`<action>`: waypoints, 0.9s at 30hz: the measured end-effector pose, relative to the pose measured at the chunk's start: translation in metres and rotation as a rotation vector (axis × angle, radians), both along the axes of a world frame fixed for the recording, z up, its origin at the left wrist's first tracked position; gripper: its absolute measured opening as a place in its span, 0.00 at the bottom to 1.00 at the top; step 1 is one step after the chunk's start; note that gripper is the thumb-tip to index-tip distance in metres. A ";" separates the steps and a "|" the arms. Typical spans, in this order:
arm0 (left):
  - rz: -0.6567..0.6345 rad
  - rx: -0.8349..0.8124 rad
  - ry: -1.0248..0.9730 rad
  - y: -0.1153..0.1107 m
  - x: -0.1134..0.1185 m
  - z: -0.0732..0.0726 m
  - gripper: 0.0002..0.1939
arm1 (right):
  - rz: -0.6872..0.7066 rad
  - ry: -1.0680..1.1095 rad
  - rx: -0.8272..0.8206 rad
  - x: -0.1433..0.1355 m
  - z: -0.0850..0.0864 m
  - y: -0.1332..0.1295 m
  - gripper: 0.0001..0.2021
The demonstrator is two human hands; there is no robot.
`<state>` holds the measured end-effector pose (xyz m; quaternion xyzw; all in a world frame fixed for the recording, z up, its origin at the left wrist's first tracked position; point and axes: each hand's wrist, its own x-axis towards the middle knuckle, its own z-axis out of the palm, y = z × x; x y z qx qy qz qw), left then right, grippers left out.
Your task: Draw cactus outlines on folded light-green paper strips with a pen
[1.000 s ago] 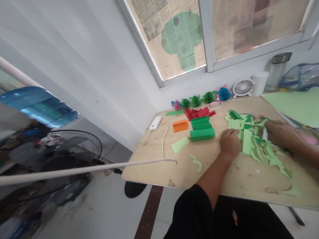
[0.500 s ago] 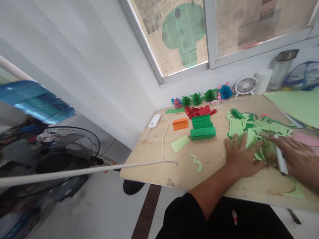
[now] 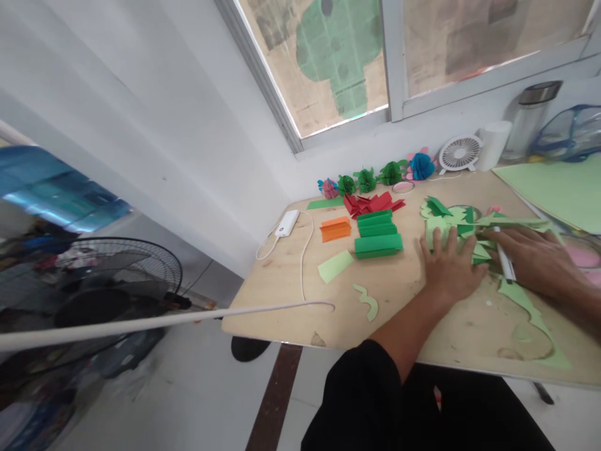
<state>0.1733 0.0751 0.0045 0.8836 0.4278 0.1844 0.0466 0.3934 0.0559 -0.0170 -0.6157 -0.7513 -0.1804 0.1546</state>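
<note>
My left hand [image 3: 451,268] lies flat with fingers spread on a heap of light and dark green paper scraps [image 3: 446,222], pressing on its near side. Across from it, my right hand [image 3: 539,260] rests on the heap's right part and holds a white pen [image 3: 506,260], which slants down toward the tabletop. Part of the heap is hidden under both hands. A curvy light green paper offcut [image 3: 526,304] lies on the wood just below the right hand. Left of my left arm sits a small wavy paper scrap [image 3: 370,307].
Folded green paper strips [image 3: 378,244], an orange one [image 3: 335,230] and red ones [image 3: 370,203] lie mid-table. Paper honeycomb figures [image 3: 366,180] line the wall beside a small white fan [image 3: 460,153]. A white power bank [image 3: 288,223] with a cable lies left; green sheets [image 3: 563,188] lie right.
Both hands have pushed the scraps together into a tighter heap, slightly away from me. More of the curvy offcut now shows below my right hand. The pen stays in that hand.
</note>
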 end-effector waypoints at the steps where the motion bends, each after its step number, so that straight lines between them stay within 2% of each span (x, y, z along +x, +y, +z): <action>1: -0.006 0.023 -0.018 -0.004 -0.005 0.002 0.30 | 0.007 0.009 0.012 0.002 0.001 -0.005 0.25; 5: -0.069 0.034 -0.025 -0.029 -0.030 0.008 0.29 | 0.032 0.061 0.100 0.000 -0.001 -0.040 0.24; 8: -0.140 0.027 -0.014 -0.050 -0.045 0.012 0.25 | -0.001 0.107 0.154 -0.009 0.001 -0.064 0.22; 10: -0.212 0.031 -0.026 -0.064 -0.050 0.013 0.23 | -0.011 0.098 0.141 -0.017 0.006 -0.070 0.22; 13: -0.458 0.043 -0.055 -0.084 -0.053 0.011 0.25 | -0.080 0.134 0.104 -0.022 0.013 -0.065 0.24; 15: -0.523 0.096 -0.044 -0.092 -0.053 0.006 0.23 | -0.119 0.153 0.086 -0.023 0.015 -0.061 0.25; 17: -0.571 0.161 -0.014 -0.091 -0.050 0.000 0.19 | -0.131 0.165 0.069 -0.024 0.014 -0.058 0.26; 20: -0.602 0.215 0.029 -0.079 -0.040 -0.006 0.17 | -0.123 0.176 0.044 -0.024 0.012 -0.057 0.26; 24: -0.660 0.256 0.037 -0.056 -0.019 -0.004 0.21 | -0.140 0.192 0.049 -0.020 0.012 -0.057 0.29; 27: -0.646 0.241 0.086 -0.047 -0.005 0.001 0.20 | -0.172 0.198 0.066 -0.012 0.012 -0.058 0.30</action>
